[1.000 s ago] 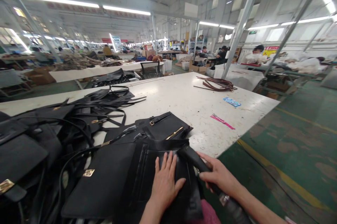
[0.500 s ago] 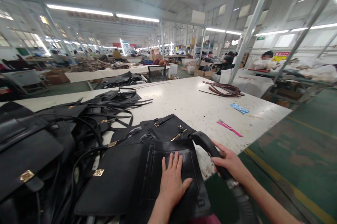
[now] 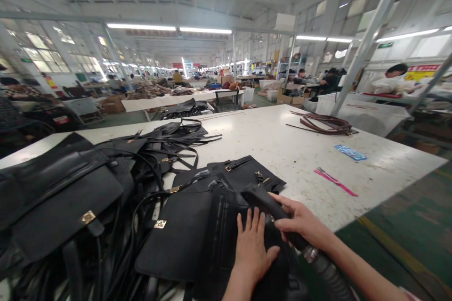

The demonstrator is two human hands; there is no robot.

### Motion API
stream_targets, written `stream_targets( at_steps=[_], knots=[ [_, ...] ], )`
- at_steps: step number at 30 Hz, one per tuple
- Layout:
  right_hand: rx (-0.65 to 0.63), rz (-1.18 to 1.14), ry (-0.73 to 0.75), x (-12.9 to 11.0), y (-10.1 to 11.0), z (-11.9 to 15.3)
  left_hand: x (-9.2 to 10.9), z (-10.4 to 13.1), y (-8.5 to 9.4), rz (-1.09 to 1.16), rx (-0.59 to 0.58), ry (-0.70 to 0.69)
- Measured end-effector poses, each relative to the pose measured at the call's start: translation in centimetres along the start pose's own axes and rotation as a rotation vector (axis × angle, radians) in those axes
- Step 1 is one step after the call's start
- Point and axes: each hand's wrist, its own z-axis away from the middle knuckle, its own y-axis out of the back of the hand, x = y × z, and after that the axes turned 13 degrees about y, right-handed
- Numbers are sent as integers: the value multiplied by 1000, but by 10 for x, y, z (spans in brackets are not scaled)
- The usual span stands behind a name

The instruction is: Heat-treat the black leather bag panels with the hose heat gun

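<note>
My left hand [image 3: 251, 247] lies flat with its fingers spread on a black leather bag piece [image 3: 176, 230], over a stitched panel. My right hand [image 3: 300, 221] is wrapped round a black hose nozzle [image 3: 263, 197] with a ribbed hose [image 3: 330, 270] behind it. The nozzle's head is above the far edge of the bag piece, close to my left fingertips; whether it touches cannot be made out. A gold clasp [image 3: 160, 224] shows on the bag's flap. Beyond it lies another black leather piece [image 3: 243, 171] with a buckle strap and zip.
A heap of black bags with straps [image 3: 67, 197] covers the table's left side. On the white table [image 3: 275, 143] to the right lie pink-handled tweezers or a similar slim tool [image 3: 335, 182], a blue patterned card [image 3: 350, 152] and brown straps [image 3: 323, 123]. Co-workers sit farther off.
The nozzle in my right hand has moved left over the bag piece, toward my left hand. My left hand stays flat on the bag. The view has turned left.
</note>
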Motion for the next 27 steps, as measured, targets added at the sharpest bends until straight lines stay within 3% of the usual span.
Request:
stream_targets(
  at_steps=[3,9,12,16,19,23,27],
  knots=[
    [-193,-42,-46,-1,-21,-26,1,3,3,52,-47,4],
    [-245,18,-83,23,-55,-86,3,3,6,-24,11,-31],
    [-309,34,-146,20,-60,-117,2,3,8,-95,19,-32],
    [-370,31,-179,-1,-51,-145,-3,2,6,-99,21,-22],
    [-354,29,-148,-16,-37,-146,-8,1,2,-30,42,-26],
    [-360,4,-113,-23,-24,-128,-14,6,7,2,105,23],
    [-439,-16,-158,-13,-33,-118,-26,20,20,-100,143,120]
  ],
)
